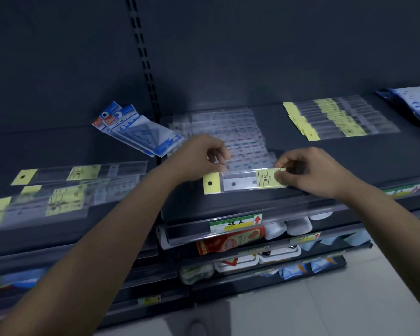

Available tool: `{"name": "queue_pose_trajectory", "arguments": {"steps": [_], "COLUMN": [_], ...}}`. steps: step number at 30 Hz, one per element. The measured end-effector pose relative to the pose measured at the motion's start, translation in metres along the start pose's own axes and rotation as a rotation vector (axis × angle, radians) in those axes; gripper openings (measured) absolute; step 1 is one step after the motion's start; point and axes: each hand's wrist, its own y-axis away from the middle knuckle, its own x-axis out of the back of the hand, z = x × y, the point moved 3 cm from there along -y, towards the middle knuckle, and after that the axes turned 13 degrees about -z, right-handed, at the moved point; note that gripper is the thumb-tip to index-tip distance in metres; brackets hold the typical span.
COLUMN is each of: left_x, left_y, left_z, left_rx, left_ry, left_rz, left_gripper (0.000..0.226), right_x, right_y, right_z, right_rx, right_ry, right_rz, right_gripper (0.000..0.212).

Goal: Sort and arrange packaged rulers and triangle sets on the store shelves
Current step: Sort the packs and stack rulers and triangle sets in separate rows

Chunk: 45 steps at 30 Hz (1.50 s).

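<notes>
A packaged ruler [238, 182] in a clear sleeve with yellow card tabs lies near the front edge of the dark top shelf [361, 156]. My right hand [308, 170] pinches its yellow label at the right end. My left hand [204, 154] has fingertips on its upper edge, left of centre. Behind it lies a fanned stack of clear rulers [235, 134]. Two blue triangle-set packs [136, 129] lie tilted at the back left. More yellow-tab rulers lie at the left [66, 190] and at the back right [335, 117].
Blue packages [412, 103] sit at the far right of the shelf. A slotted upright [143, 57] divides the back panel. Lower shelves hold a red pack [230, 241], white containers [286, 226] and price labels [235, 223]. Pale floor lies below right.
</notes>
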Motion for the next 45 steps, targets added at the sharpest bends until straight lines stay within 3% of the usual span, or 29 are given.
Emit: {"name": "queue_pose_trajectory", "arguments": {"steps": [6, 10, 13, 16, 21, 32, 38, 45], "left_x": [0.011, 0.002, -0.005, -0.01, -0.02, -0.091, -0.101, -0.103], "left_y": [-0.007, -0.022, -0.037, -0.059, -0.113, -0.231, -0.237, -0.226], "left_z": [0.007, 0.024, 0.034, 0.042, 0.058, 0.123, 0.125, 0.133], "left_rx": [-0.081, -0.057, -0.087, -0.127, -0.073, 0.051, 0.202, 0.278], "left_ry": [-0.037, -0.131, -0.107, -0.098, -0.066, -0.109, -0.088, -0.166], "left_rz": [0.043, -0.197, -0.257, -0.224, -0.184, -0.054, 0.073, 0.127], "left_gripper": [0.009, 0.029, 0.025, 0.01, 0.009, 0.026, 0.035, 0.029], "right_x": [-0.001, 0.007, 0.022, 0.041, 0.081, 0.176, 0.187, 0.191], "right_y": [-0.01, -0.014, -0.013, -0.009, 0.005, -0.006, -0.016, -0.02], "right_z": [0.0, -0.001, 0.004, 0.023, 0.091, 0.249, 0.265, 0.266], "right_rx": [0.009, 0.012, 0.002, -0.033, -0.157, -0.07, 0.146, 0.184], "right_ry": [-0.054, -0.097, -0.113, -0.085, 0.017, 0.059, 0.244, 0.294], "right_rz": [0.016, 0.013, 0.019, 0.044, 0.125, 0.051, 0.008, -0.002], "right_gripper": [0.005, 0.012, 0.011, 0.011, 0.025, 0.012, 0.018, 0.019]}}
